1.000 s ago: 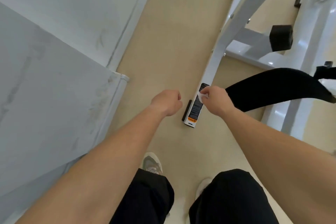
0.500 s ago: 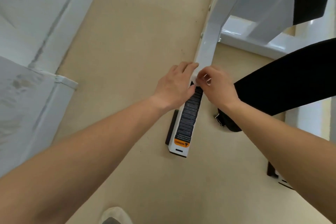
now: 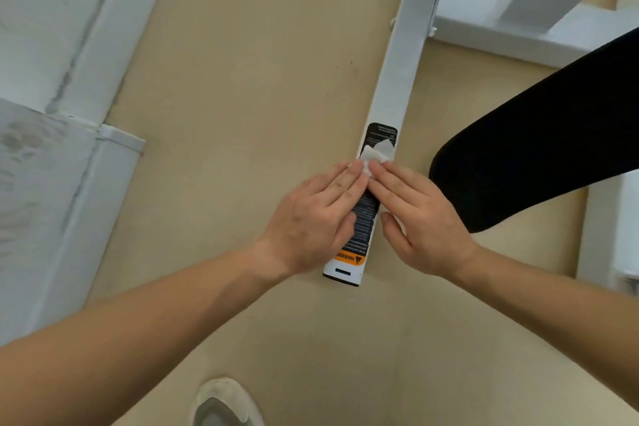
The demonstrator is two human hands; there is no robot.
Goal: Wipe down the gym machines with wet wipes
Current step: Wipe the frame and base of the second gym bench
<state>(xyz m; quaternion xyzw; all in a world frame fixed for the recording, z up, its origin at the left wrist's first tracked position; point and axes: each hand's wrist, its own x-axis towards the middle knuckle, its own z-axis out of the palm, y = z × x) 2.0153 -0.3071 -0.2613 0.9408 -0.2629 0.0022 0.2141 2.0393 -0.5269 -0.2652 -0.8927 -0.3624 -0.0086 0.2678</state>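
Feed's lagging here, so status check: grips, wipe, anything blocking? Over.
Left grip and right grip both flat, pressing wet wipe onto white frame bar. Black pad close on the right. Bar ahead bare.

Pressing a wet wipe (image 3: 376, 156) flat on the white machine bar (image 3: 397, 79).
With straight fingers (image 3: 345, 181) of left hand (image 3: 311, 221) and right hand (image 3: 427, 221), over the black warning label (image 3: 366, 214).
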